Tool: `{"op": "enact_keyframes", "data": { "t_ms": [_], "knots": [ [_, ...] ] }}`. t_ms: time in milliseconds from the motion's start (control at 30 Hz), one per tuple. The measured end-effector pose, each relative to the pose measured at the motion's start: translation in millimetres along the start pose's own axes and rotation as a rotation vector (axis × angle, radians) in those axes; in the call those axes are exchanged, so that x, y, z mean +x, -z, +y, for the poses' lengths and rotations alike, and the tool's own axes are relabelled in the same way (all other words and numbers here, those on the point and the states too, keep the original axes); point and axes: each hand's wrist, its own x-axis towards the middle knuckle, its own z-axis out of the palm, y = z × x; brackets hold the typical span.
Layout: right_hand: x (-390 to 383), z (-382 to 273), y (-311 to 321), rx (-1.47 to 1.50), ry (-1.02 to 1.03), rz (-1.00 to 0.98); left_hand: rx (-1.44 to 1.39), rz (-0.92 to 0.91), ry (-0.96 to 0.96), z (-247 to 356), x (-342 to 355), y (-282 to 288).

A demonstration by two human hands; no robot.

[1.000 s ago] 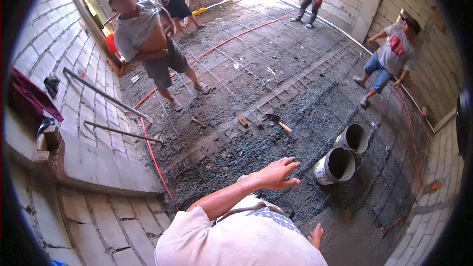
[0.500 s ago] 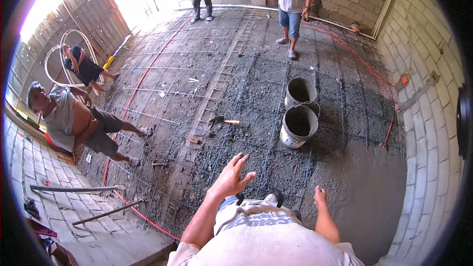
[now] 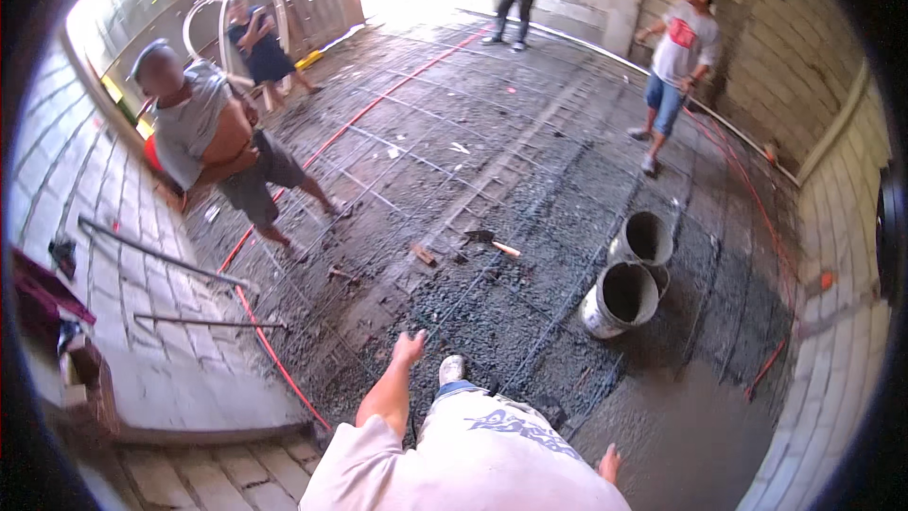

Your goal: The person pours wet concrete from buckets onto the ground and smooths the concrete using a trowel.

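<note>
**Grey round plastic buckets (image 3: 599,314) among thin steel bars (image 3: 372,191)**

Two stand ahead of the right hand (image 3: 610,463), a pale wooden-handled tool (image 3: 506,249) to their left. The left hand (image 3: 410,347) hangs over dark gravel (image 3: 456,310). Either grip shows too small to tell.

2 buckets (image 3: 597,313) on gravel (image 3: 463,308), R of handled tool (image 3: 506,249), poles (image 3: 208,323) by L wall (image 3: 123,189), concrete (image 3: 686,431) nr R wall (image 3: 837,350)

The gravel (image 3: 492,331) looks rough, the concrete (image 3: 673,426) smooth, the buckets (image 3: 597,314) matt plastic.
</note>
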Motion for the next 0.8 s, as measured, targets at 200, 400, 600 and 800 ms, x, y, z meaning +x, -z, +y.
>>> {"op": "enact_keyframes", "data": {
  "t_ms": [200, 400, 600, 800],
  "knots": [
    [1, -47, 19, -0.154, 0.038, 0.000, -0.093, 0.227, 0.323, -109, -23, 30],
    [-73, -98, 47, -0.181, 0.055, 0.030, -0.170, 0.216, 0.376, -140, -33, 18],
    [-24, -146, -15, 0.027, 0.219, -0.122, -0.190, 0.237, 0.271, -111, -29, 13],
    [-45, -220, -73, -0.190, 0.712, -0.337, -0.181, 0.183, 0.119, -72, -17, 24]
  ]
}}
